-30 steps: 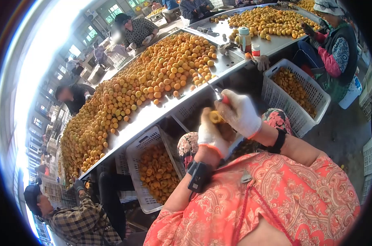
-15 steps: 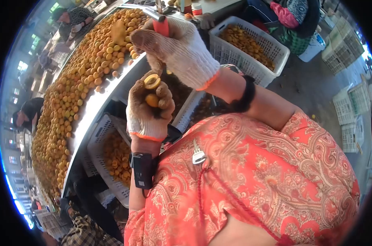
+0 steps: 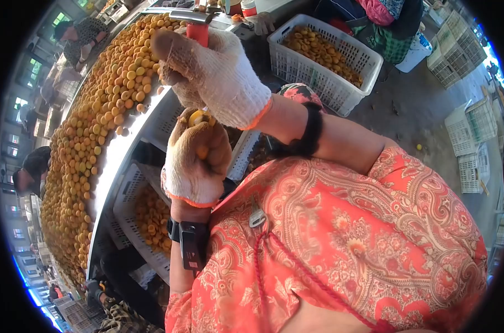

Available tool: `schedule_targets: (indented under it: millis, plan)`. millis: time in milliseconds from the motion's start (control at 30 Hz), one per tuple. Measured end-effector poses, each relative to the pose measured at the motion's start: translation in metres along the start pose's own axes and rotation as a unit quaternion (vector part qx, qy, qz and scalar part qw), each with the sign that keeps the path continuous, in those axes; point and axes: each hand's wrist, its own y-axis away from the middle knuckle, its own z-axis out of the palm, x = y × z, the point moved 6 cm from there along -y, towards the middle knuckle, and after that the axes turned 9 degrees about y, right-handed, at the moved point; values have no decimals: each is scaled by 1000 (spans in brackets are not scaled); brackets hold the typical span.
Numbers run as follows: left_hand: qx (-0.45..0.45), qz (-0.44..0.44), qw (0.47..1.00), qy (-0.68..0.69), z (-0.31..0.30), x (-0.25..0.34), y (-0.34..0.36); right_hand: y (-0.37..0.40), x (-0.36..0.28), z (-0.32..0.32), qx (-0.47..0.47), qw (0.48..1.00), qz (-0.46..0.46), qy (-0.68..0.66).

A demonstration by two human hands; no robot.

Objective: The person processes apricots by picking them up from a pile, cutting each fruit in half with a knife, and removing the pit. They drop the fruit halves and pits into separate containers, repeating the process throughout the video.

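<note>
The small, round orange-yellow fruit (image 3: 197, 118) sits in my white-gloved left hand (image 3: 195, 164), off the steel table's (image 3: 114, 155) near edge; I judge it light, soft and slippery, best cradled by its sides. My right hand (image 3: 221, 77) grips a red-handled metal tool (image 3: 197, 34).

Bright daylight enters a long hall's windows (image 3: 34, 69) at left, above a grey floor (image 3: 407, 119) holding stacked crates (image 3: 457, 47).
</note>
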Motion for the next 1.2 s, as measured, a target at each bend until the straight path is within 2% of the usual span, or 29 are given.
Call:
schedule_targets:
  millis: [67, 100, 167, 333, 433, 500, 567, 633, 667, 700, 767, 800, 833, 900, 967, 1033, 1100, 1133, 1200]
  plan:
    - [-58, -8, 997, 43, 1, -1, 2, 3, -2, 0, -3, 1000, 5, 9]
    - [-58, -8, 997, 42, 6, -4, 3, 4, -3, 1, -7, 1000, 9, 19]
    - [17, 41, 999, 14, 10, -2, 6, 4, -3, 1, -12, 1000, 19, 12]
    - [18, 9, 999, -38, 7, 2, 4, 7, 0, -1, -33, 997, 49, 40]
    - [14, -18, 998, -55, 1, 0, 0, 8, 11, -5, -68, 989, 64, 116]
    - [7, -28, 999, -43, 1, 0, -2, 2, 13, -4, -165, 976, 53, 131]
    - [-24, -38, 998, -39, 4, 2, -3, -2, 5, -10, -169, 969, 33, 179]
    - [-31, -20, 998, -60, 4, 3, -1, -6, -12, -13, -109, 986, 31, 122]
    - [-36, -28, 998, -40, 4, 2, -1, -8, -17, -10, -106, 992, 11, 62]
    - [-41, -36, 998, -20, 5, 1, -1, -10, -14, -10, -105, 992, 10, 63]
    - [-30, -29, 999, -20, 7, 0, -2, -10, -2, -9, -130, 984, 85, -88]
    - [-18, -21, 999, -21, 7, 0, -2, -8, -6, -12, -102, 992, 67, -27]
    - [-18, -20, 999, -20, 8, -2, -2, -8, -5, -12, -103, 992, 68, -27]
    - [-27, -10, 999, -25, 9, -2, -1, -8, 5, -15, -82, 991, 83, -67]
    - [-30, -6, 999, -23, 9, -2, -1, -12, 15, -20, -73, 992, 50, -92]
    - [-34, -1, 999, -20, 11, -2, -1, -14, 22, -22, -48, 986, 80, -138]
    - [25, 49, 997, -62, 9, 1, -1, -13, 23, -24, -20, 986, 85, -144]
    - [25, 49, 997, -62, 9, -1, -3, -12, 24, -27, 10, 985, 89, -149]
    - [67, 154, 969, -180, 5, 8, -11, -13, 30, -27, 34, 980, 106, -162]
